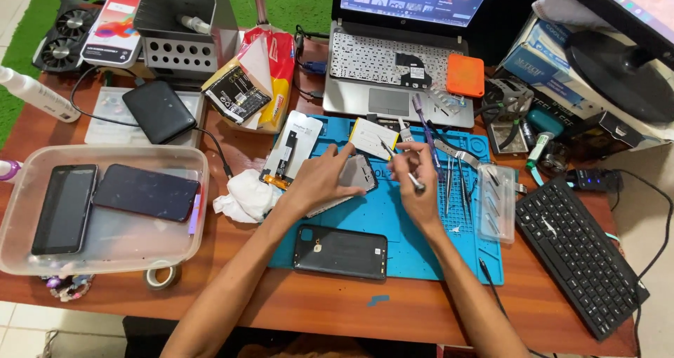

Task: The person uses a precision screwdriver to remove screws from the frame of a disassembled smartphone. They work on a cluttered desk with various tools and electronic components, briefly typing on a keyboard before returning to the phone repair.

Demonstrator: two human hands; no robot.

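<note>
A: Head view: what is held by each hand?

B: An opened grey phone body (pixel 357 175) is pinned flat on the blue silicone repair mat (pixel 407 246) under the left hand (pixel 319 182), whose fingers are spread over it. The right hand (pixel 414 172), just beside it, is pinched shut on a thin metal-tipped tool (pixel 414 182).

A: Which step is judged to be in hand?

B: Work inside the open phone, it seems; the tip is kept just off the frame. A steady, precise placement of the tip would be called for.

A: What lies nearby?

B: A black phone back cover (pixel 340 251) is seen nearer the person than the hands; steel tweezers (pixel 449 182) lie just beyond the right hand.
</note>
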